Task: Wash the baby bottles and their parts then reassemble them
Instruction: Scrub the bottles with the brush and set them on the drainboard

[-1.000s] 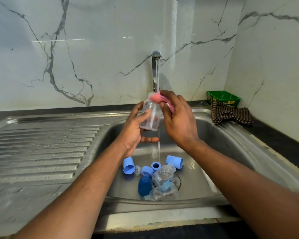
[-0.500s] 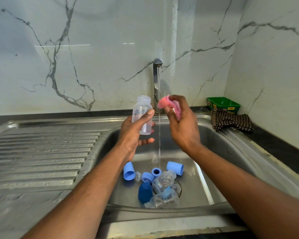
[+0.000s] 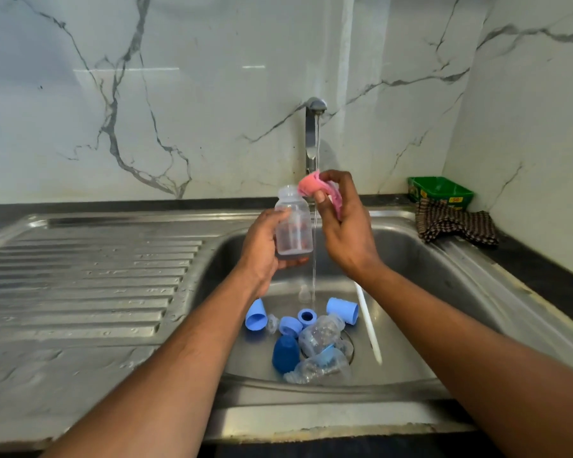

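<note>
My left hand [image 3: 265,246] grips a clear baby bottle [image 3: 293,223], upright, just left of the running water stream [image 3: 315,226]. My right hand [image 3: 344,226] pinches a folded pink sponge [image 3: 311,185] close to the bottle's open neck, under the tap [image 3: 313,133]. On the sink floor [image 3: 411,342] lie two more clear bottles [image 3: 320,333] [image 3: 318,366], light blue caps [image 3: 256,315] [image 3: 343,310], blue rings [image 3: 306,317], a dark blue cap [image 3: 285,353] and a clear teat [image 3: 272,323].
A white stick-like handle [image 3: 368,322] lies in the sink to the right. The ribbed steel drainboard [image 3: 90,276] spreads out on the left. A checked cloth [image 3: 454,223] and a green tub [image 3: 440,191] sit at the back right corner by the marble wall.
The bottle went from tilted under the sponge to upright, left of the stream. My right hand pulled the pink sponge off the bottle and holds it beside the neck.
</note>
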